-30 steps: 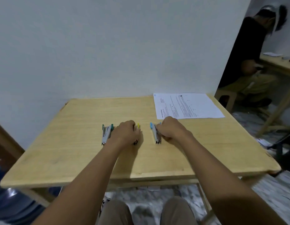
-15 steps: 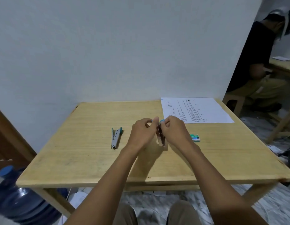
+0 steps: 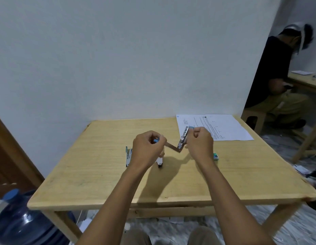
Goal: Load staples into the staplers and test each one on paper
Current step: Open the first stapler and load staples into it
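Two hands are now raised above the wooden table, where half a second ago they were pressed together low over it. A stapler is held between them, swung wide open into a V. Its one blue-tipped arm is pinched in the closed left hand; the other arm is gripped by the closed right hand.

A plain pale wall is seen behind the table. A seated person is visible at a second table to the right. A blue water jug stands on the floor at lower left.

A printed sheet of paper lies at the table's far right corner. A green-tipped stapler lies left of the left hand, and another stapler is partly hidden beneath that hand. A small green staple box rests just right of the right wrist.
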Demonstrator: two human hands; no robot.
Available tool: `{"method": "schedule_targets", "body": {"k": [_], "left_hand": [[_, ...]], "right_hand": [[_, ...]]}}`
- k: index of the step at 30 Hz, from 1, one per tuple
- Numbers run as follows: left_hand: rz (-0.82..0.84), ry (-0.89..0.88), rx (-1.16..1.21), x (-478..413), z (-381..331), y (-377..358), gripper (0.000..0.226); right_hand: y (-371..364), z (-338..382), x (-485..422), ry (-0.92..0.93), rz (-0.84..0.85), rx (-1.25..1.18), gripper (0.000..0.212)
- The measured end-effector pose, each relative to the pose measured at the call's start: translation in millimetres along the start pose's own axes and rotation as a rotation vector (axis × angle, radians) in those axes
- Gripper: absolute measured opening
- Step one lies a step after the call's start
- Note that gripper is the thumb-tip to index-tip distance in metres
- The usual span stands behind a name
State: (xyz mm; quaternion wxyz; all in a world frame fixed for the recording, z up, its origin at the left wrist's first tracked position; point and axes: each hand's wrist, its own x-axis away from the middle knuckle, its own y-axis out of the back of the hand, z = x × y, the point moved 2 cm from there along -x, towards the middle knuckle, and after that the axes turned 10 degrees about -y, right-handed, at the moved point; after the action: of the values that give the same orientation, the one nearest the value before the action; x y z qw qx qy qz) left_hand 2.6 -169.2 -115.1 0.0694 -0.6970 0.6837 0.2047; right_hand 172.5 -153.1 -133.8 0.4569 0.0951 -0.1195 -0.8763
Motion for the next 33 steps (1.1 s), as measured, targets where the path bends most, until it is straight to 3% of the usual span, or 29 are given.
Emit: {"method": "schedule_targets", "body": {"k": [3,6,8,10,13,16,22,27,33], "left_hand": [[0.161,0.182,0.197,5,7,9,0.015],[0.413,0.438,0.414,14,8,8,0.025],[0.495,0.495,0.508,20,2,3,0.036],[0.456,0.476,0.582,20,-1,-4,0.040],[0.320,0.470,0.718,19,4,-9,0.036],[0.224,0.508,0.853,21,12,-10,0.032],[0.205,0.465,0.890,21,12,-6,0.037],[0.209,0.438,0.827,21,11,-4,0.039],[0.160,0.438,0.784,19,11,-2,0.039]], "right_hand": [[4,5,-7,-0.114,0.083,-0.140,0.023],[-1,15,2,-0.185,0.278,-0.328,0.021],[-7,19,15,-0.200,0.415,-0.368,0.018],[-14,21,26,-0.183,0.497,-0.356,0.019],[-17,24,36,-0.094,0.432,-0.307,0.016],[-16,24,43,0.117,0.319,-0.250,0.009],[-16,18,55,0.484,0.267,-0.016,0.021],[-15,20,56,0.506,0.266,0.035,0.025],[-20,24,59,0.505,0.284,0.035,0.012]]}}
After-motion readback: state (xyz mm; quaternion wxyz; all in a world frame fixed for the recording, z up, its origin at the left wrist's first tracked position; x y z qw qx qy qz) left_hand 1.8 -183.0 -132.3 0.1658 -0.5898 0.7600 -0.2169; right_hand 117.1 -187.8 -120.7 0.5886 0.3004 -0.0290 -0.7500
